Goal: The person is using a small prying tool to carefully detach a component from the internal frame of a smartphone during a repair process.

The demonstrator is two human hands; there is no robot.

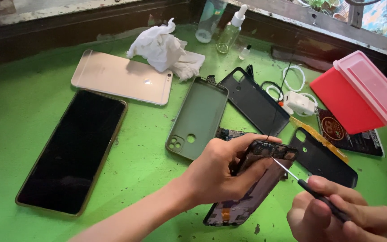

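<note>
The green table point(23, 89) was crowded, and the work sat at its near edge: a job at the top end of an opened phone point(251, 188), tilted up off the surface. The left hand point(218, 172) was closed around its upper part, steadying it. The right hand point(341, 215) pinched a thin screwdriver point(307, 186), its tip touching the exposed top edge. I judged the next move wanted a steady, light touch there. Around lay a large dark phone point(72, 150), a gold phone point(122, 76) face down, a red box point(359, 94), a grey-green case point(198, 116), two black covers, a white charger point(298, 103), a crumpled tissue point(162, 47) and a dropper bottle point(230, 33); one black cover point(323, 157) lay just beside the tool.
</note>
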